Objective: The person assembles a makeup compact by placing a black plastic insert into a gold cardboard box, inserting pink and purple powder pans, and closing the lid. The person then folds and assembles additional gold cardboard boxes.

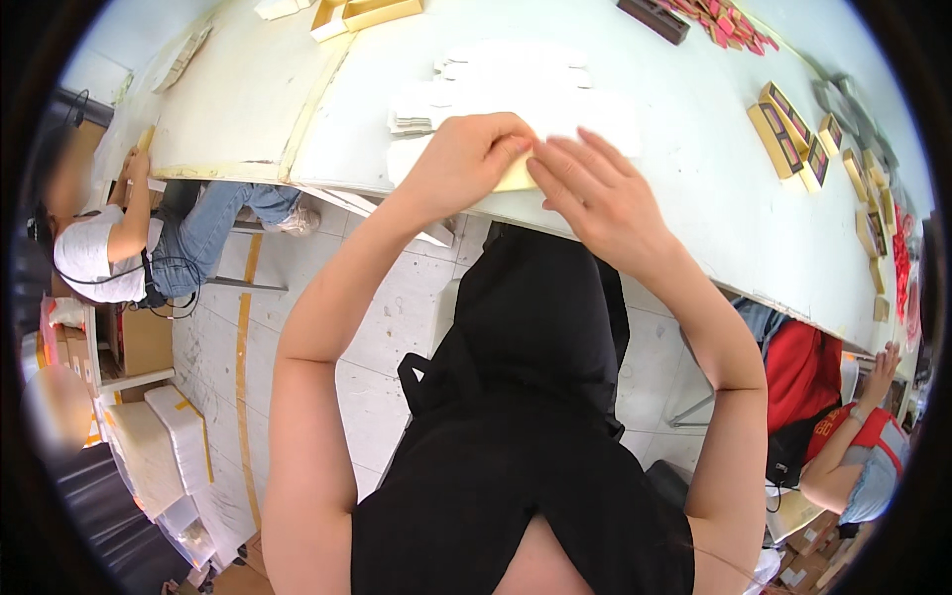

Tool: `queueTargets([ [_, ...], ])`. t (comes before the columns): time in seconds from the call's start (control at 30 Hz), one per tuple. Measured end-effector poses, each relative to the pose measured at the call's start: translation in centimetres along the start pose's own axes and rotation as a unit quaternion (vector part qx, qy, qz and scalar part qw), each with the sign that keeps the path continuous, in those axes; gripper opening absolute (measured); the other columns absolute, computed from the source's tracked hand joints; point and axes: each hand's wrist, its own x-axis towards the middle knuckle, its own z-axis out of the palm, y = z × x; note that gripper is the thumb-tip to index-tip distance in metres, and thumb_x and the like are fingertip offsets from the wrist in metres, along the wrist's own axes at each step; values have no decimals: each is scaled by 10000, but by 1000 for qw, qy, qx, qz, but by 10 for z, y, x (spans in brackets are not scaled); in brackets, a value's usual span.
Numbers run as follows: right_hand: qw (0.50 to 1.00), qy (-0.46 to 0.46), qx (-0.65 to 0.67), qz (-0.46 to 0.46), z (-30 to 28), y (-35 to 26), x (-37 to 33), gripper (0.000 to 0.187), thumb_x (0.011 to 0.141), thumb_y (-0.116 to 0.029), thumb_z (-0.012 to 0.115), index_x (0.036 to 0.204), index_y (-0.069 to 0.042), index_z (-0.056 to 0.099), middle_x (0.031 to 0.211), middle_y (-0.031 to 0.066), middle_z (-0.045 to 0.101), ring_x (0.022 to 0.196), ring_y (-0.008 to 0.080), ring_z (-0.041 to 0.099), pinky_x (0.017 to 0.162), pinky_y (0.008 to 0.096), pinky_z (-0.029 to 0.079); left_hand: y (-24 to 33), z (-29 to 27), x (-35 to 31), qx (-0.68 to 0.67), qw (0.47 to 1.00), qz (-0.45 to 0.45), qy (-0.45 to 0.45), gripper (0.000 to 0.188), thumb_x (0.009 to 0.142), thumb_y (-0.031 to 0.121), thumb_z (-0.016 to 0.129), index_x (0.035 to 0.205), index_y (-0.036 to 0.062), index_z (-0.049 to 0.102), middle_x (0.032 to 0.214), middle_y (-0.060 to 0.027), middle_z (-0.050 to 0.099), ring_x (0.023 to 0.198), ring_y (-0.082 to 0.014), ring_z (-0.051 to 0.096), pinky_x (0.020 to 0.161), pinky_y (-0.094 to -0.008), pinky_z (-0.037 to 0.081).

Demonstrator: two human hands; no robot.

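Note:
At the near edge of the white table, my left hand point(474, 159) is closed, thumb and fingers pinching a small pale-yellow card piece point(517, 179). Most of that piece is hidden by my hands, so I cannot tell its full shape. My right hand point(603, 203) lies against its right side with fingers stretched out and slightly blurred. Just beyond both hands are stacked flat white card blanks point(516, 79) with notched edges, washed out by bright light.
Yellow boxes with dark inserts point(783, 134) stand at the right, near red pieces point(719, 22) and a dark brown tray point(654, 18). Yellow open trays point(367, 14) lie at the far left. One person point(109, 243) sits at the left, another point(853, 446) at the right.

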Motion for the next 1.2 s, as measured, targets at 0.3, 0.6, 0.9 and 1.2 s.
queueTargets([
  [0.3,979,-77,135,130,6,-2,3,320,713,54,629,1007,-58,687,925,69,644,849,282,636,708,369,527,10,1,-45,252,954,155,51,81,812,102,733,846,59,673,855,-42,639,804,-239,615,695,-358,509],
  [0.6,857,-146,341,358,0,62,55,107,912,-52,627,930,39,679,792,116,666,706,239,623,663,316,492,13,-15,-29,248,908,119,317,153,890,186,710,840,64,633,902,-60,693,842,-203,645,725,-314,524],
  [0.9,932,298,51,200,-7,-26,78,139,862,71,645,982,19,694,948,146,705,820,259,682,715,299,540,62,23,-7,-201,923,134,300,859,983,261,619,1535,-64,47,1514,-262,283,1354,-318,376,1042,-413,399],
  [1.2,989,51,75,113,-65,-16,26,421,747,47,683,1158,-39,666,1098,124,695,992,276,661,920,407,514,26,-57,52,220,971,0,-93,165,985,128,501,1021,-10,585,812,-181,644,760,-332,610,713,-403,479],
])
